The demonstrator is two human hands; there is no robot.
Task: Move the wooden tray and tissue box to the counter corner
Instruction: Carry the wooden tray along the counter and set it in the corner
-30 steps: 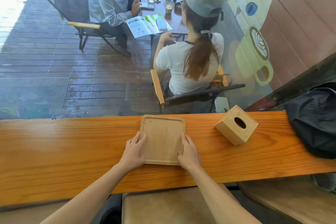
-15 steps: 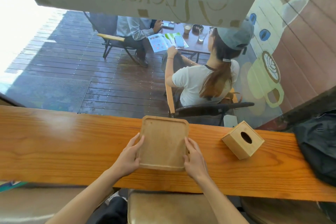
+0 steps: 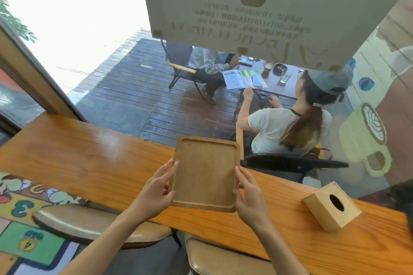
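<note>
A rectangular wooden tray with a raised rim is held above the long orange wooden counter. My left hand grips its left edge and my right hand grips its right edge, thumbs on top. The tray is lifted off the counter and its far end reaches over the counter's window edge. A wooden tissue box with an oval slot sits on the counter to the right, apart from both hands. The counter's left end meets the window frame.
A window runs along the counter's far edge; two people sit at an outdoor table beyond it. Two padded stools stand under the counter near me. A dark bag lies at the right edge.
Both hands have lifted the tray off the counter and carried it leftward. The view has swung left, so the tissue box now lies farther right and the counter's left end shows.
</note>
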